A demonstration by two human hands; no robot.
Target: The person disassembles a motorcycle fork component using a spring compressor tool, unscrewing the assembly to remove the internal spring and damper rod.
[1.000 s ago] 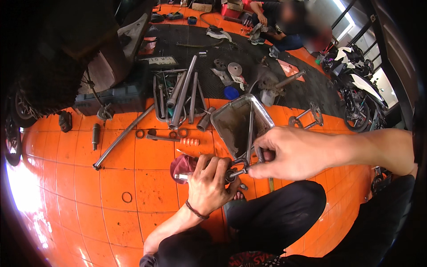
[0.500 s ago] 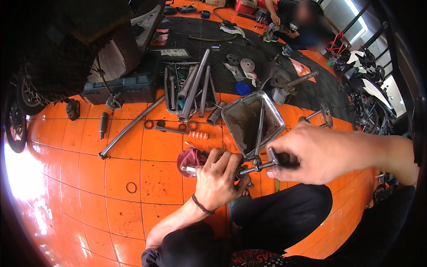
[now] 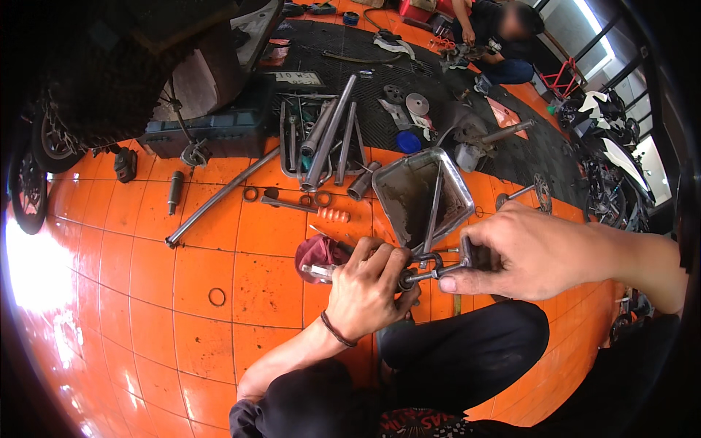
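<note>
My left hand (image 3: pixel 369 288), with a dark band at its wrist, is closed around a metal part whose pale end (image 3: pixel 318 273) sticks out on the left. From the right of that fist juts a thin metal rod (image 3: pixel 427 277) with a U-shaped bracket beside it. A short flat metal bar (image 3: pixel 466 252) stands across the rod's right end, pinched between the thumb and fingers of my right hand (image 3: pixel 515 252). What lies inside the left fist is hidden. Just beyond both hands sits a square metal tray (image 3: pixel 387 212) with dark, oily residue and a long thin bar leaning in it.
A maroon cloth (image 3: pixel 315 254) lies left of my left hand. Farther off are metal tubes (image 3: pixel 332 135), a long rod (image 3: pixel 223 197), an orange-ribbed handle (image 3: pixel 334 214) and several rings (image 3: pixel 216 296) on orange tiles. A person (image 3: pixel 504 44) works at the far right; motorcycles (image 3: pixel 613 171) stand at the right.
The whole view has shifted slightly, so the tray and tools sit a little farther right. Both hands keep their hold on the metal part, with only a small movement.
</note>
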